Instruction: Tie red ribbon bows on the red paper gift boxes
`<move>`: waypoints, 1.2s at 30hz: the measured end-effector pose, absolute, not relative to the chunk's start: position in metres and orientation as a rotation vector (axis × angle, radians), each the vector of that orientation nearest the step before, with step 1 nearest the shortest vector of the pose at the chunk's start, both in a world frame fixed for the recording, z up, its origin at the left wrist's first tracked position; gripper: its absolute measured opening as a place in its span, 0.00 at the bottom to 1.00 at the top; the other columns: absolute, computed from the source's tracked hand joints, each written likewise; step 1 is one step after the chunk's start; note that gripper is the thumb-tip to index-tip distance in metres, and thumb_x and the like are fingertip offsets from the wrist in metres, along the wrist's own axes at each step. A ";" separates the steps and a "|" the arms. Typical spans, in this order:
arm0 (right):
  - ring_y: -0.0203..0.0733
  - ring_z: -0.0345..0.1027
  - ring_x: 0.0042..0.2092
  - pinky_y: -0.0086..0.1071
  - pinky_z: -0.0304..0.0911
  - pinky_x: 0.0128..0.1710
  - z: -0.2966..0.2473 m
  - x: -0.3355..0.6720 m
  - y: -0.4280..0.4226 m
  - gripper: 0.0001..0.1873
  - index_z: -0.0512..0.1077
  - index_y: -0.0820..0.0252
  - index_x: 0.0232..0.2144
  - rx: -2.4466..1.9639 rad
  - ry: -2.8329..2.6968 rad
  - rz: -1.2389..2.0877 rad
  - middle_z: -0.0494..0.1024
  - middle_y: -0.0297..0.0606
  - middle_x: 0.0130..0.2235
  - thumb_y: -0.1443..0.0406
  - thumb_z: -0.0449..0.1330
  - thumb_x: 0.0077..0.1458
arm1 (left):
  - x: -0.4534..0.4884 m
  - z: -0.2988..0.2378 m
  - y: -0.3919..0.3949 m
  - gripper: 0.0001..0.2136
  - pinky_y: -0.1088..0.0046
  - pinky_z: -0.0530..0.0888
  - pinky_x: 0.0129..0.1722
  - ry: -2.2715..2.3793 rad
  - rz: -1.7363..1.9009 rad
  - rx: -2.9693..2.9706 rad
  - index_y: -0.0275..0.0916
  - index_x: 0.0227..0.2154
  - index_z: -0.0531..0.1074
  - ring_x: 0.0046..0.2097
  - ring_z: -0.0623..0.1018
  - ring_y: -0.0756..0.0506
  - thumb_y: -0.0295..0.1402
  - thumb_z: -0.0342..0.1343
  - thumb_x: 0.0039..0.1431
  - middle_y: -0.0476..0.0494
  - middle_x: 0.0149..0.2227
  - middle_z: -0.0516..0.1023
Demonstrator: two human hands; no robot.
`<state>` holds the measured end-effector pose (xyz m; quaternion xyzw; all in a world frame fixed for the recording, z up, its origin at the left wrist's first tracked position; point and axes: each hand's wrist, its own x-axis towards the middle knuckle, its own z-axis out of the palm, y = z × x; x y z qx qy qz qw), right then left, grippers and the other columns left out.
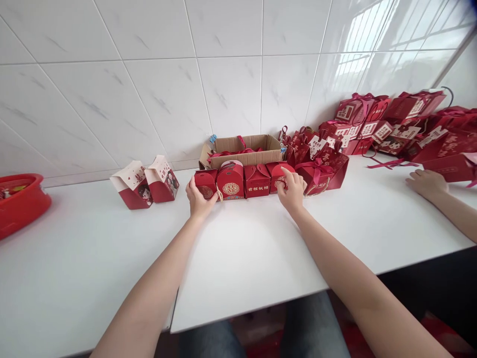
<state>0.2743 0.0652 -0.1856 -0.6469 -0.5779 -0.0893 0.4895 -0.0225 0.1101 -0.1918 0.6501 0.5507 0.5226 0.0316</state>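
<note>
red box row (253, 183) crosswise; front nearward

Row: four small red paper boxes (230, 183) stand side by side on the white flat-topped table (223, 248), in front of you.
Row ends: your left hand (200, 201) at the leftmost box; your right hand (292, 189) at the rightmost.
Behind row: open brown rectangular cardboard carton (246, 159), dark-red fabric ribbons (254, 150) in it.
Left: two white-and-red slant-topped paper boxes (137, 193), near each other, apart from the row.
Far left: round red plastic basin (40, 194).
Right: ribboned red paper gift box (316, 178) just beside your right hand; piled red paper boxes (367, 127) behind, farther right.
Far right: co-worker's hand (428, 183) on the table.
Back: white tiled wall (227, 94).
</note>
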 end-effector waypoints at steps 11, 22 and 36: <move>0.41 0.61 0.28 0.36 0.58 0.36 -0.177 0.282 0.056 0.33 0.61 0.60 0.61 -1.623 -1.412 0.043 0.68 0.33 0.24 0.66 0.45 0.52 | -0.023 -0.196 0.112 0.50 0.50 0.55 0.62 1.711 1.594 2.007 0.39 0.63 0.42 0.63 0.55 0.32 0.40 0.67 0.41 0.32 0.56 0.55; 0.38 0.59 0.22 0.35 0.55 0.29 -0.187 0.288 0.062 0.35 0.56 0.52 0.64 -1.710 -1.391 0.222 0.65 0.31 0.18 0.67 0.47 0.52 | -0.023 -0.198 0.115 0.49 0.50 0.55 0.62 1.704 1.582 2.018 0.38 0.63 0.44 0.62 0.56 0.31 0.40 0.67 0.41 0.31 0.56 0.56; 0.33 0.48 0.20 0.33 0.52 0.27 -0.183 0.282 0.059 0.39 0.53 0.56 0.65 -1.445 -1.313 0.058 0.56 0.25 0.16 0.72 0.49 0.50 | -0.026 -0.200 0.116 0.49 0.51 0.55 0.63 1.658 1.632 1.999 0.41 0.62 0.43 0.65 0.50 0.32 0.38 0.68 0.40 0.32 0.58 0.50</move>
